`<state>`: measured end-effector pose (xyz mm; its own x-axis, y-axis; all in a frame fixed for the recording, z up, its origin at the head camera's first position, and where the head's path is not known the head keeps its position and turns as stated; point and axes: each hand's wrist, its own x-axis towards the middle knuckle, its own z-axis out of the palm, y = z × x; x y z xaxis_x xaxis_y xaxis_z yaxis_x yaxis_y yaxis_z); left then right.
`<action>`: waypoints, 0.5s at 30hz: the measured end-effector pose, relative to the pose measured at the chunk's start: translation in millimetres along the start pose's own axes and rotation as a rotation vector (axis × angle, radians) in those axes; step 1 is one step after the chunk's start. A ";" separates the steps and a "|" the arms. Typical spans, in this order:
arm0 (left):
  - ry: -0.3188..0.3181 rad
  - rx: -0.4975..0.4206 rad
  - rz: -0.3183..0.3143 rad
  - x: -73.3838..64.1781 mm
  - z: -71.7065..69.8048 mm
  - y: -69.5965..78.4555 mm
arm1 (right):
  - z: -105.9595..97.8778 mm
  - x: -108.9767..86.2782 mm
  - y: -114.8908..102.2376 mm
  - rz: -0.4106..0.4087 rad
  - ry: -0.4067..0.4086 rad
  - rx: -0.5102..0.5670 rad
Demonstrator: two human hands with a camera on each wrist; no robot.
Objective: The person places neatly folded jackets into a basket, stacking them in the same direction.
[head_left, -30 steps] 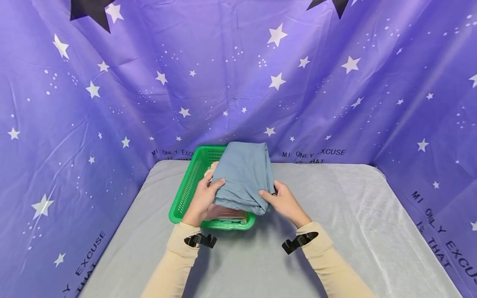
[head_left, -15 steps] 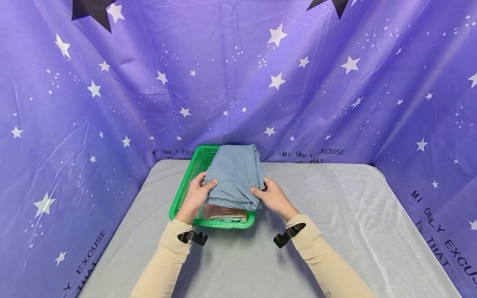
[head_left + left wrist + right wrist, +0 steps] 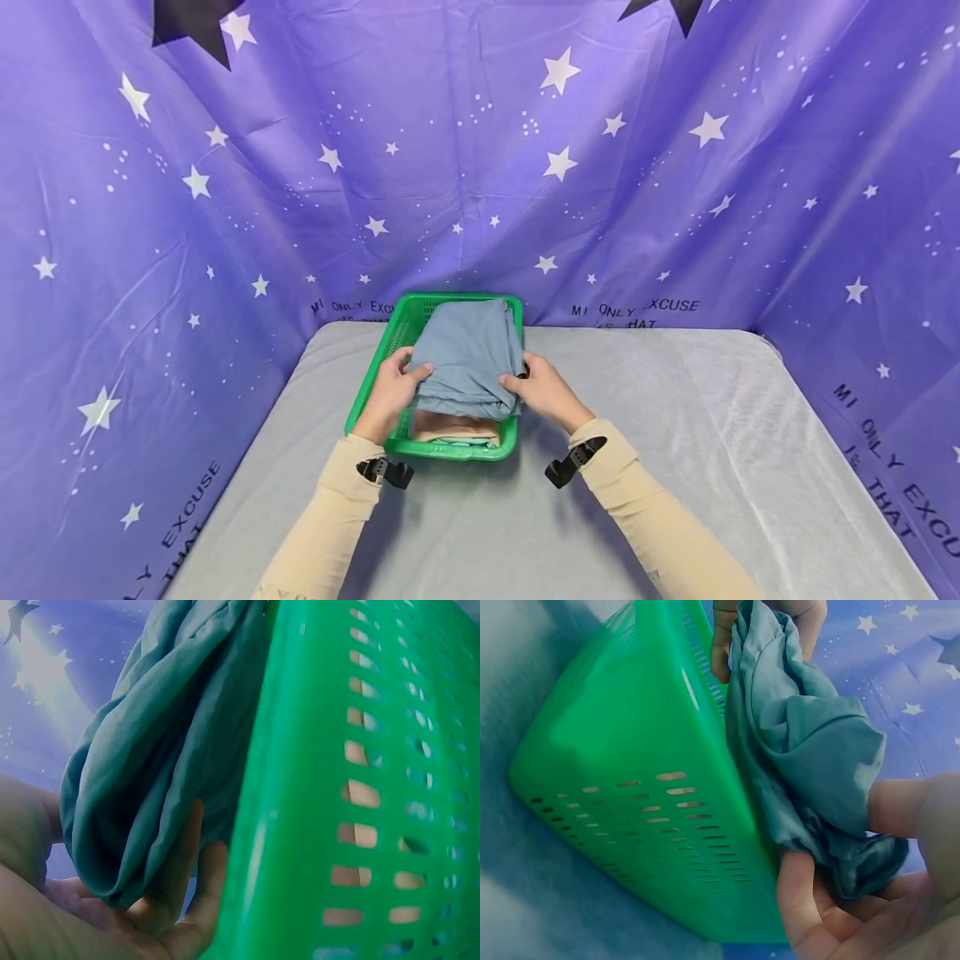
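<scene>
A folded blue-grey cloth garment [image 3: 467, 354] is held level over the green plastic basket [image 3: 454, 452]. My left hand [image 3: 392, 392] grips its left edge, thumb on top and fingers beneath. On the opposite edge my right hand [image 3: 551, 392] pinches the fabric the same way. The left wrist view shows the garment's folded layers [image 3: 150, 765] between thumb and fingers, beside the basket's slotted wall [image 3: 300, 825]. From the right wrist, the cloth [image 3: 810, 750] hangs at the basket's rim. Below the garment, pinkish folded fabric [image 3: 450, 426] and a mint-green layer lie inside the basket, mostly covered.
The basket stands on a grey cloth-covered table [image 3: 675, 450], near its back edge and left of the middle. A purple curtain [image 3: 480, 167] with white stars hangs behind and along both sides. Each wrist carries a black strap with a camera mount.
Both hands have carried the blue-grey garment left and slightly lower, from overhanging the basket's right side to within its rim. The basket's right rim now shows.
</scene>
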<state>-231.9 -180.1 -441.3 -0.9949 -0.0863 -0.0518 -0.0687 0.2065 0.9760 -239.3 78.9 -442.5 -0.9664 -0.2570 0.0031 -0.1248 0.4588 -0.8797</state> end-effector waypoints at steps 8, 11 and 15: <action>0.006 0.158 -0.037 7.7 -6.3 -2.1 | 6.2 -4.5 -9.1 -0.015 0.032 -0.159; -0.011 0.167 -0.040 8.2 -7.5 -1.4 | 8.6 -9.1 -11.0 -0.022 0.052 -0.186; -0.045 0.193 -0.048 6.6 -10.4 -2.2 | 12.5 -15.3 -11.1 -0.080 0.067 -0.252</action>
<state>-237.5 -191.3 -441.6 -0.9921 -0.0577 -0.1112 -0.1249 0.3870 0.9136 -220.3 67.2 -438.7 -0.9628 -0.2482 0.1065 -0.2452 0.6383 -0.7297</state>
